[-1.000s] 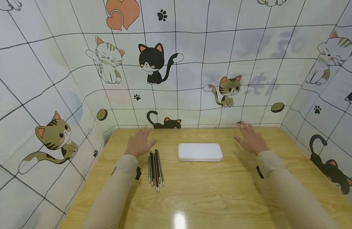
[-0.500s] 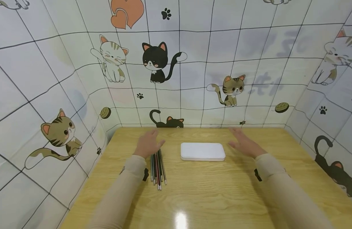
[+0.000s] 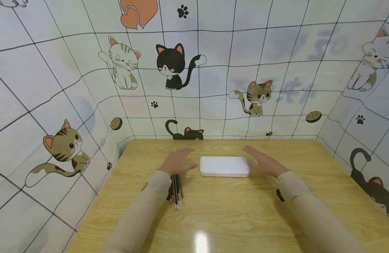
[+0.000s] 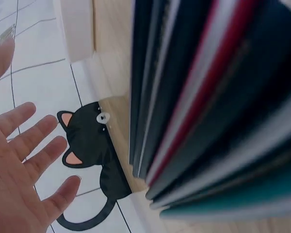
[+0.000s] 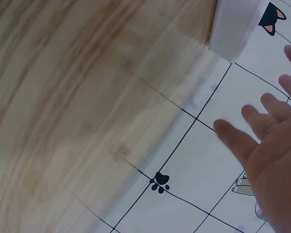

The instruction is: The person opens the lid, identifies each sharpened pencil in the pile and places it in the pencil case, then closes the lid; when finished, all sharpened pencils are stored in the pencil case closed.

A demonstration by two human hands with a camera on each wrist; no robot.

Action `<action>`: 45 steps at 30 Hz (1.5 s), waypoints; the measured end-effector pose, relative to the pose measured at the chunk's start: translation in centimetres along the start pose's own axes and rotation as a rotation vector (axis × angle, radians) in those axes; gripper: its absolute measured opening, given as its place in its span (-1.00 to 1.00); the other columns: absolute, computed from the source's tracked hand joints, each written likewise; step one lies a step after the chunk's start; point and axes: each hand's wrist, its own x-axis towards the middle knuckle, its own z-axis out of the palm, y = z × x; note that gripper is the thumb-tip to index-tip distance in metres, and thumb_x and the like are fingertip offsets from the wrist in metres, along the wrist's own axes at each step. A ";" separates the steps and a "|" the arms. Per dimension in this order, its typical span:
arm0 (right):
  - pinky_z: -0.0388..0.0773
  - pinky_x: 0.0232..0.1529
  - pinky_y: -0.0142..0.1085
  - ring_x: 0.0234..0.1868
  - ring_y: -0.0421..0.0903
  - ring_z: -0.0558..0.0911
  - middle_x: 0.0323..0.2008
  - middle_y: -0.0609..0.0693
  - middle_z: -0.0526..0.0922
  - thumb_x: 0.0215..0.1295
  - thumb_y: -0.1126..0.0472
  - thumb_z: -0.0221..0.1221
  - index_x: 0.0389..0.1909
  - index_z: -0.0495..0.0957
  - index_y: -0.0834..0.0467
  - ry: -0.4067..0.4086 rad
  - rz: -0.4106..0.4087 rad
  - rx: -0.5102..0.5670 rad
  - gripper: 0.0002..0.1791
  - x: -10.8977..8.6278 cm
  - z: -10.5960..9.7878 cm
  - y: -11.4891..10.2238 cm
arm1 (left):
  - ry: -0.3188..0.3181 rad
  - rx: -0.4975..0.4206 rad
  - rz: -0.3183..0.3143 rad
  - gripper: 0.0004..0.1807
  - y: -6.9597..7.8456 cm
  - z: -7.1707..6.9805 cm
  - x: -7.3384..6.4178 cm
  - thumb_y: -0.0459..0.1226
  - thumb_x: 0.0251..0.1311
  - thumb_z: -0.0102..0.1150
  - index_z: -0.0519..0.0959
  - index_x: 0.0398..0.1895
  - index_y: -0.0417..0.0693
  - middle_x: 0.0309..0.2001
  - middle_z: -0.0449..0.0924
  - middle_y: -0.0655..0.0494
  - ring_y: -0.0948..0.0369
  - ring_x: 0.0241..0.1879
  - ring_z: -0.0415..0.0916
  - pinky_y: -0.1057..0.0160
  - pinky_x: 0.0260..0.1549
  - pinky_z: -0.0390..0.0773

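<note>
A white, flat rectangular case (image 3: 224, 166) with rounded corners lies on the table between my two hands. My left hand (image 3: 178, 161) is to its left with fingers extended, holding nothing. Below that hand lies a bunch of pencils (image 3: 177, 193), dark with a red one among them; hand and sleeve cover their far ends. Close up in the left wrist view, the pencils (image 4: 199, 97) fan out beside the spread fingers (image 4: 43, 155). On the case's right side, my right hand (image 3: 263, 162) has its fingers stretched out, thumb close to the case's right end, palm empty.
The wooden table (image 3: 232, 214) ends at the back against a wall covering (image 3: 213, 77) printed with cats and grid lines. Similar covering stands on the left and right. A dark strap piece (image 3: 280, 195) shows at the right wrist.
Both hands have moved inward toward the white case, the left one passing over the pencils' far ends. The case and pencils stay on the table; the camera view has shifted slightly.
</note>
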 end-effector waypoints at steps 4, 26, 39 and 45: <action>0.15 0.41 0.26 0.49 0.36 0.16 0.52 0.32 0.14 0.43 0.35 0.09 0.48 0.26 0.32 0.006 -0.013 0.012 -0.39 0.4 0.4 -0.2 | 0.022 0.026 -0.003 -0.13 0.0 1.1 0.7 0.32 0.28 0.10 0.25 0.56 0.14 0.48 0.32 0.06 -0.05 0.41 0.31 -0.32 0.23 0.36; 0.12 0.44 0.22 0.51 0.35 0.12 0.52 0.37 0.11 0.19 0.23 0.14 0.50 0.24 0.32 -0.163 0.020 -0.070 -0.20 0.9 2.5 -0.5 | -0.278 -0.017 0.014 0.13 2.1 2.2 2.0 0.34 0.18 0.22 0.02 0.64 -0.03 0.59 0.08 0.05 0.03 0.54 0.08 -0.16 0.42 0.19; 0.31 0.37 0.15 0.45 0.33 0.27 0.46 0.41 0.23 0.27 0.18 0.14 0.43 0.29 0.42 -0.148 -0.015 -0.306 -0.27 1.1 2.8 -2.4 | -0.305 -0.025 0.003 0.21 1.9 3.4 2.9 0.28 0.14 0.33 -0.06 0.64 -0.10 0.58 0.09 -0.01 0.02 0.52 0.11 -0.15 0.41 0.20; 0.50 0.22 0.07 0.35 0.30 0.42 0.37 0.43 0.34 0.26 0.18 0.15 0.33 0.37 0.47 -0.106 -0.090 -0.462 -0.33 1.2 3.2 -2.7 | -0.278 -0.049 0.018 0.14 1.9 4.3 3.4 0.18 0.13 0.41 0.02 0.60 -0.14 0.50 0.24 -0.08 -0.01 0.44 0.25 -0.06 0.37 0.32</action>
